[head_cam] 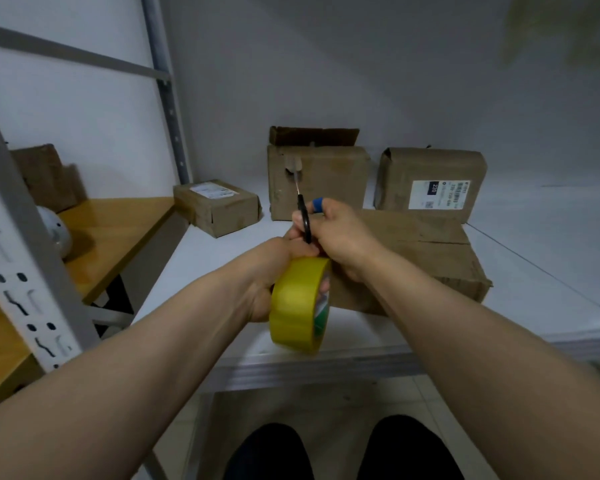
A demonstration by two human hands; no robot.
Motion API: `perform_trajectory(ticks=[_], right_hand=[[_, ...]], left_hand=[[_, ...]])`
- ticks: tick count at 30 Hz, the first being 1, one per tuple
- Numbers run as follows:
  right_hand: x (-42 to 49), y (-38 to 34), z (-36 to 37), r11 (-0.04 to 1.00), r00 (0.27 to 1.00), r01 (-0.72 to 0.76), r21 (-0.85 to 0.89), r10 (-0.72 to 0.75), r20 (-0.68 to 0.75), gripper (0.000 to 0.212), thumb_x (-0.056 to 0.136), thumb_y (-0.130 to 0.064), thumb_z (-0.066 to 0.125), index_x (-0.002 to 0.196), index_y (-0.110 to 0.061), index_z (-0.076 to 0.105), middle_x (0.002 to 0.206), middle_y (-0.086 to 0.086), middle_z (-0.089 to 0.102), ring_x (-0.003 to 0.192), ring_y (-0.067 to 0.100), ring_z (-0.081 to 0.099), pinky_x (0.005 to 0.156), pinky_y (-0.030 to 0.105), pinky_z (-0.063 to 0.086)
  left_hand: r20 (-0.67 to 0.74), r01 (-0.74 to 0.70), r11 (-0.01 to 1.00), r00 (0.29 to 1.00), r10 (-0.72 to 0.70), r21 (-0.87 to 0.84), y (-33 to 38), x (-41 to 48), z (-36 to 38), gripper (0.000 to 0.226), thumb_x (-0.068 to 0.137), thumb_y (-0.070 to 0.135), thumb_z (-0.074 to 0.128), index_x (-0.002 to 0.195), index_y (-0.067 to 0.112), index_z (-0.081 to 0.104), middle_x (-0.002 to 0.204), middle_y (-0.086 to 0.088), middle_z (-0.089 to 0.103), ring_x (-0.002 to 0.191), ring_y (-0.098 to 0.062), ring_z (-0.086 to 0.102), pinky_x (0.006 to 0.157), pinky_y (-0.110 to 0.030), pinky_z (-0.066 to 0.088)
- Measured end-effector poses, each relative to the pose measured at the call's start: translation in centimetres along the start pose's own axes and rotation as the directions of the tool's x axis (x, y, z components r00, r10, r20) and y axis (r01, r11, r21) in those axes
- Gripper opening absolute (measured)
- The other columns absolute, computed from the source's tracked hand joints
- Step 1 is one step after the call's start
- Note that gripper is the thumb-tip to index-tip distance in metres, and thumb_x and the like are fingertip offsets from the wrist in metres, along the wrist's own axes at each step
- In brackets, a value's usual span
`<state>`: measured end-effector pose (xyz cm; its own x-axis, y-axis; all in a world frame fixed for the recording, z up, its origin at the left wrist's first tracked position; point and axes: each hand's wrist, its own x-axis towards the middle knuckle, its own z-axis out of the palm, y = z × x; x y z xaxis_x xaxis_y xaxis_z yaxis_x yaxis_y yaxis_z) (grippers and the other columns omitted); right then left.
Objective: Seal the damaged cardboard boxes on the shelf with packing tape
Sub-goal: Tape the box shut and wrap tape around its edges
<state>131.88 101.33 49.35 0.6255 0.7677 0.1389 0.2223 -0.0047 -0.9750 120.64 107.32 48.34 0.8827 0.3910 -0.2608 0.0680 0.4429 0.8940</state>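
Left hand (277,262): tape (296,303); right hand (342,233): scissors (304,221).

The tape roll (297,299) was smooth, glossy yellow plastic. The nearest cardboard box (423,251) looked matt brown, creased and rough at its edges; the rear box (430,164) bore a white paper label (439,195). The shelf (534,271) was smooth matt white, its post (21,237) grey painted metal. The table (118,230) was glossy varnished wood. The scissors (304,220) had black plastic handles.

I see a yellow tape roll (300,303), black-handled scissors (304,221), brown cardboard boxes (319,181) with white labels (439,195), and a white shelf (534,271).
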Motion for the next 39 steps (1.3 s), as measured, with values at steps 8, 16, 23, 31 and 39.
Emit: perform_trajectory(ticks=[8, 16, 23, 31, 39], right_hand=[[0.8, 0.4, -0.1, 1.0, 1.0, -0.016, -0.003, 0.016, -0.025, 0.019, 0.1, -0.021, 0.061, 0.114, -0.007, 0.059, 0.086, 0.009, 0.071, 0.07, 0.013, 0.07, 0.063, 0.024, 0.056], [0.9, 0.6, -0.3, 0.999, 1.0, -0.016, 0.044, 0.016, -0.012, 0.008, 0.102, -0.02, 0.058, 0.105, -0.013, 0.058, 0.088, 0.01, 0.071, 0.069, 0.014, 0.071, 0.059, 0.021, 0.057], [1.5, 1.2, -0.2, 0.999, 0.999, 0.044, 0.021, -0.044, -0.013, 0.008, 0.099, -0.019, 0.062, 0.096, -0.018, 0.054, 0.085, 0.011, 0.072, 0.069, 0.016, 0.072, 0.057, 0.022, 0.053], [-0.1, 0.0, -1.8, 0.983, 0.997, 0.018, 0.184, -0.031, 0.072, 0.003, 0.099, -0.016, 0.062, 0.101, -0.014, 0.061, 0.081, 0.005, 0.068, 0.065, 0.012, 0.065, 0.053, 0.02, 0.046], [-7.2, -0.6, -15.6, 0.962, 0.798, -0.245, 0.119, 0.13, 0.589, 0.075, 0.062, -0.062, 0.086, 0.107, -0.004, 0.071, 0.084, 0.023, 0.056, 0.061, 0.028, 0.054, 0.052, 0.028, 0.045]], left_hand=[[-0.025, 0.077, 0.996, 0.997, -0.075, 0.055, 0.4, -0.7, 0.2, 0.03, 0.098, 0.006, 0.061, 0.118, 0.029, 0.059, 0.075, -0.006, 0.063, 0.047, -0.021, 0.061, 0.044, -0.029, 0.056], [-0.1, 0.204, 0.94, 0.978, -0.183, 0.273, 1.5, -1.7, 0.1, 0.015, 0.096, 0.011, 0.063, 0.109, 0.019, 0.063, 0.065, -0.007, 0.064, 0.043, -0.018, 0.061, 0.039, -0.025, 0.053], [-0.069, 0.284, 0.903, 0.959, -0.276, 0.322, 1.0, -1.3, 0.1, 0.034, 0.099, 0.017, 0.056, 0.132, 0.008, 0.054, 0.091, -0.022, 0.067, 0.066, -0.031, 0.07, 0.057, -0.04, 0.061], [-0.091, 0.237, 0.963, 0.97, -0.227, 0.124, 0.1, -1.6, 0.4, 0.022, 0.102, 0.009, 0.051, 0.122, 0.003, 0.056, 0.088, -0.026, 0.07, 0.053, -0.025, 0.071, 0.049, -0.032, 0.059], [-0.113, 0.23, 0.968, 0.969, -0.219, 0.101, 0.1, -1.7, 0.2, 0.025, 0.101, 0.008, 0.052, 0.126, 0.004, 0.055, 0.084, -0.028, 0.072, 0.05, -0.024, 0.07, 0.048, -0.03, 0.058]])
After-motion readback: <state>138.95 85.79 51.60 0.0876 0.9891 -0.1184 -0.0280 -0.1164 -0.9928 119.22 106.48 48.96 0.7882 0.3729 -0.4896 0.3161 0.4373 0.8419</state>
